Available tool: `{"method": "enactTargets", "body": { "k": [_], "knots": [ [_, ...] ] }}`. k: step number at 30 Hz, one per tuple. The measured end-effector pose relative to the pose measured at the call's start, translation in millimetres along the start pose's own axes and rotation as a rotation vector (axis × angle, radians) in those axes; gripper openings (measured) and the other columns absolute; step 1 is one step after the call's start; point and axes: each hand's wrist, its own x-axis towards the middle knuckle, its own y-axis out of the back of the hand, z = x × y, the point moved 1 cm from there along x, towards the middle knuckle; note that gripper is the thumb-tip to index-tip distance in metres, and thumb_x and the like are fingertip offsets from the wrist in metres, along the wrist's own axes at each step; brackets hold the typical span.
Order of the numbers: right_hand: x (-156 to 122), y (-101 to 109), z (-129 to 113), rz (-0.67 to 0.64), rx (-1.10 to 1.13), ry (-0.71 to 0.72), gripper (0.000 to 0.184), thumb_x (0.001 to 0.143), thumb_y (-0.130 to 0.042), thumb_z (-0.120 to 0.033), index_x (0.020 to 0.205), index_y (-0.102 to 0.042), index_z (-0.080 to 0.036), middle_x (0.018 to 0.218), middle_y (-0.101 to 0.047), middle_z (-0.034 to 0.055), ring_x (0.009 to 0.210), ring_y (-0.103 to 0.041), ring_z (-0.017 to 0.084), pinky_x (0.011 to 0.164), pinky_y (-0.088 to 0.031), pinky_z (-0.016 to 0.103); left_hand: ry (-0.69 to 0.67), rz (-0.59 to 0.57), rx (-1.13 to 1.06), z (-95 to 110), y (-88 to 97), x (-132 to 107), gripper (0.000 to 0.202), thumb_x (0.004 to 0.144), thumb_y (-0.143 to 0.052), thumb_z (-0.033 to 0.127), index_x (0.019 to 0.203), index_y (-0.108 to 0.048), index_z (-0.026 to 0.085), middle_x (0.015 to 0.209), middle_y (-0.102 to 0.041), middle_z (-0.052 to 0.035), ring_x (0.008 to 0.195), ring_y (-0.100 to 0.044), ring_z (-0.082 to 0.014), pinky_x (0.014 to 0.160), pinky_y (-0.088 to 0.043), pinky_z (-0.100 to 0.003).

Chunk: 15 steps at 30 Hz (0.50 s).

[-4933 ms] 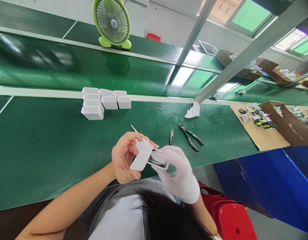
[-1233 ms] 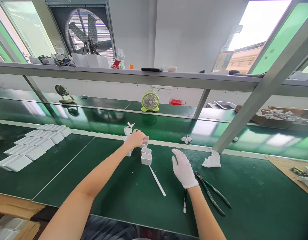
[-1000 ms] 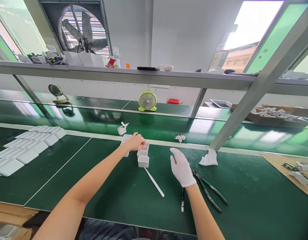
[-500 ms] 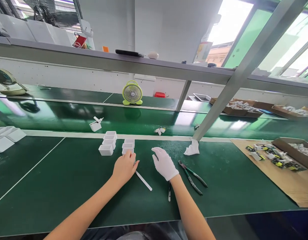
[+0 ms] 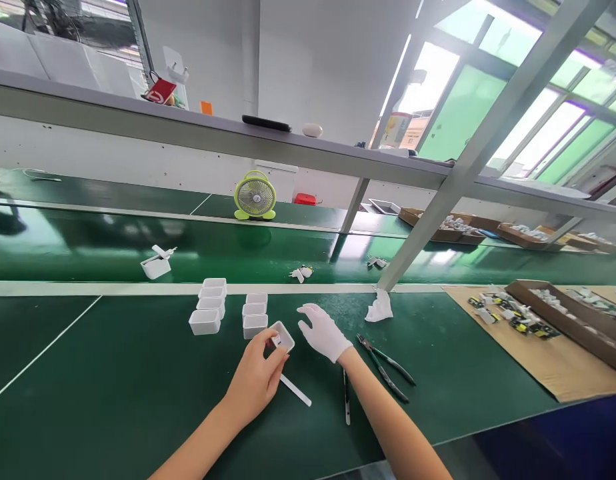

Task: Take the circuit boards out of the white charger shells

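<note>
Between its thumb and fingers my bare left hand holds a small white plastic box, tilted so its open top shows. Just right of it, my white-gloved right hand hovers with fingers apart and nothing in it. A white strip lies on the table below the left hand. Under my right wrist is a thin dark tool with a pale tip, partly hidden. Pliers with green handles rest to the right. A short row of white boxes and a second row stand left of the hands.
A crumpled white cloth lies by a slanted post. Cardboard with small parts is at the right. Behind, a green belt carries a white box and small parts. A green fan stands beyond.
My left hand has taken hold of a white box and brought it nearer, toward the right hand. My right hand stays open. The small parts on the belt have shifted left; the view has turned right.
</note>
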Motion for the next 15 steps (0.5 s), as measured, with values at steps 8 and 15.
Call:
{"method": "enactTargets", "body": {
  "k": [8, 15],
  "knots": [
    [60.1, 62.8, 95.0, 0.009, -0.18, -0.411, 0.034, 0.101, -0.065, -0.031, 0.131, -0.059, -0.017, 0.138, -0.055, 0.0119, 0.123, -0.057, 0.029, 0.105, -0.05, 0.051, 0.321, 0.101, -0.515, 0.1, 6.6, -3.3, 0.018, 0.101, -0.049, 0.023, 0.112, -0.062, 0.032, 0.146, -0.04, -0.007, 0.131, -0.053, -0.0261, 0.101, -0.057, -0.041],
    [111.3, 105.3, 144.9, 0.05, -0.289, -0.675, 0.034, 0.102, -0.064, -0.034, 0.131, -0.059, -0.017, 0.134, -0.057, 0.0117, 0.117, -0.06, 0.027, 0.099, -0.054, 0.049, 0.624, 0.089, -0.742, -4.0, 8.7, -5.0, 0.022, 0.102, -0.048, 0.045, 0.106, -0.067, 0.035, 0.151, -0.041, -0.0025, 0.131, -0.056, -0.0266, 0.09, -0.059, -0.032]
  ]
}}
